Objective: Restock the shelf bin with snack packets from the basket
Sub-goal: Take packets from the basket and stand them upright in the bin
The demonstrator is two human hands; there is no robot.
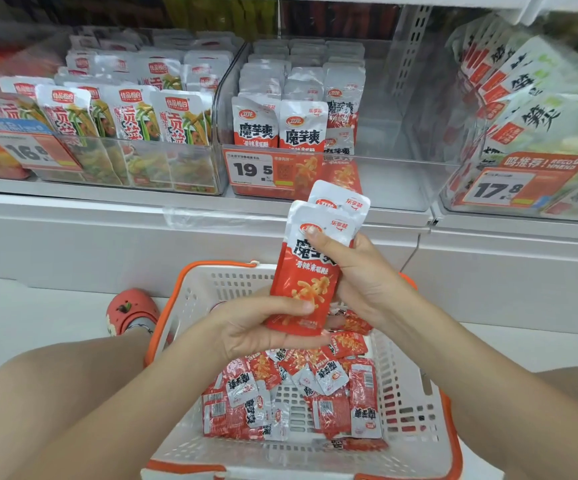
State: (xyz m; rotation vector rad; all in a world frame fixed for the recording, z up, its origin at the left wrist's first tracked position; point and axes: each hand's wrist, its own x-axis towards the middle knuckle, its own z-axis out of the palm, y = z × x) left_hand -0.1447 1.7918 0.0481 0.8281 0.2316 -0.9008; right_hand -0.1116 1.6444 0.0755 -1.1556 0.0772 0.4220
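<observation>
Presently I see a stack of snack packets (306, 271) held upright over the basket (415, 410), the left hand (256, 327) gripping its lower end, the right hand (360, 275) clasping its upper side, thumb across the front. Loose packets (291, 393) lie on the basket floor. Behind, the clear shelf bin (401, 161) stands on the white shelf edge (107, 202), its right side unfilled.

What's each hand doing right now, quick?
Left hand: closed on the bottom of the packets, above the basket.
Right hand: closed on the same packets, thumb across the front.
</observation>
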